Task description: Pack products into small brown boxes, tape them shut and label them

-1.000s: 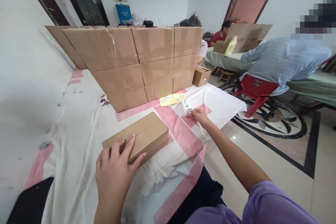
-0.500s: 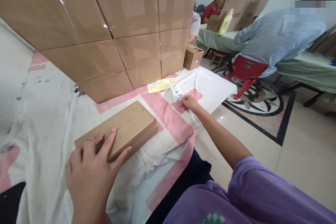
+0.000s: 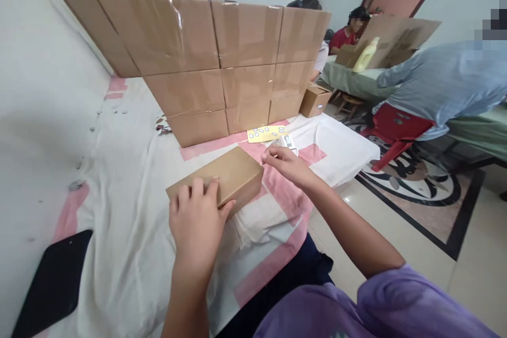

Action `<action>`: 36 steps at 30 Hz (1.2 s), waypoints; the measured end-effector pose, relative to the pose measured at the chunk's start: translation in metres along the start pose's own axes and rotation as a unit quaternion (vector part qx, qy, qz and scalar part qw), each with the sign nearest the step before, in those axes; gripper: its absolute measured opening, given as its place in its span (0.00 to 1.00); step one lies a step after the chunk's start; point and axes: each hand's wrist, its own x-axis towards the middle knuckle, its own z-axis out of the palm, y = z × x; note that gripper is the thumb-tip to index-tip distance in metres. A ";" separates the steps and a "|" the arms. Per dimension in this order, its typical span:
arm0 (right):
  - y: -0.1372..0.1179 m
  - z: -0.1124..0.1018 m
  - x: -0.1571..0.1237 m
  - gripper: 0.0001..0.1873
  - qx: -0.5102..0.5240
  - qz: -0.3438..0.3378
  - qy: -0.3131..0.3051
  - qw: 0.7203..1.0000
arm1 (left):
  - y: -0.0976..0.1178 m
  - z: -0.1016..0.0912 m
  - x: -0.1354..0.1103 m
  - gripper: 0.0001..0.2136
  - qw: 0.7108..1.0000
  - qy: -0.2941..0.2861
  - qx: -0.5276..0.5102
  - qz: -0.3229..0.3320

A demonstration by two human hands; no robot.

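Observation:
A closed brown cardboard box (image 3: 222,169) lies on the cloth-covered table in front of me. My left hand (image 3: 198,211) grips its near left part, fingers spread over the top and thumb against the near side. Just off the box's right end is my right hand (image 3: 287,163), its thumb and fingertips pinched together; whatever they may hold is too small to make out. Behind that hand, partly covered by it, stands a small white device (image 3: 288,142) with a little screen. A yellow sheet (image 3: 263,133) bearing several small white labels lies beyond it.
Stacked cardboard boxes (image 3: 190,90) form a wall along the back. A smaller carton (image 3: 315,100) stands at their right end. A black flat object (image 3: 55,280) lies at left. Co-workers sit beyond, one on a red chair (image 3: 400,127), with a yellow bottle (image 3: 365,55) nearby.
My right hand has drawn back from the white device towards the box's right end, fingers pinched. My left hand stays on the box. The whole view has shifted.

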 end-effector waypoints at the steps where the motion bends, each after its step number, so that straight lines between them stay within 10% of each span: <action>1: -0.010 0.006 0.007 0.15 -0.019 -0.021 -0.027 0.999 | -0.002 0.001 0.001 0.23 1.000 0.000 -0.008 -0.001; 7: -0.016 0.035 0.039 0.11 -0.095 -0.023 -0.120 0.988 | -0.008 0.008 0.000 0.25 0.998 0.004 -0.059 -0.017; 36: -0.020 0.049 0.043 0.15 -0.096 0.107 -0.036 0.989 | -0.011 0.012 -0.004 0.26 0.992 0.017 -0.121 -0.034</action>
